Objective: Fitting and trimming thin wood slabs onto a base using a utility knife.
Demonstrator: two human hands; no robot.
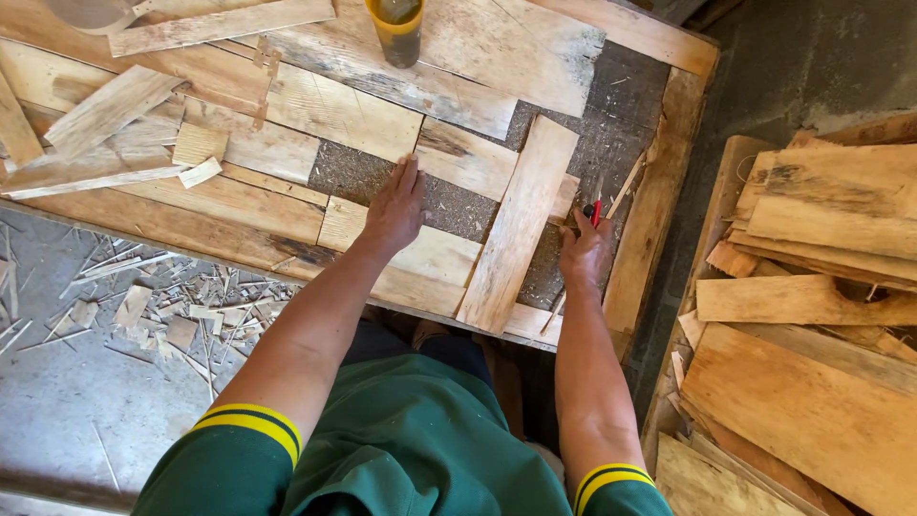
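Observation:
My left hand lies flat with fingers together on the workboard, over a pale wood piece and the rough dark backing. My right hand is closed around a red marker beside a long pale plank that lies diagonally across the fitted pieces. The marker tip points up toward the plank's right edge. Fitted wood pieces cover most of the board in a patchwork.
A yellow-rimmed cup stands at the board's far edge. Loose offcuts lie at the left. Wood chips litter the concrete floor below. A stack of rough planks sits at the right.

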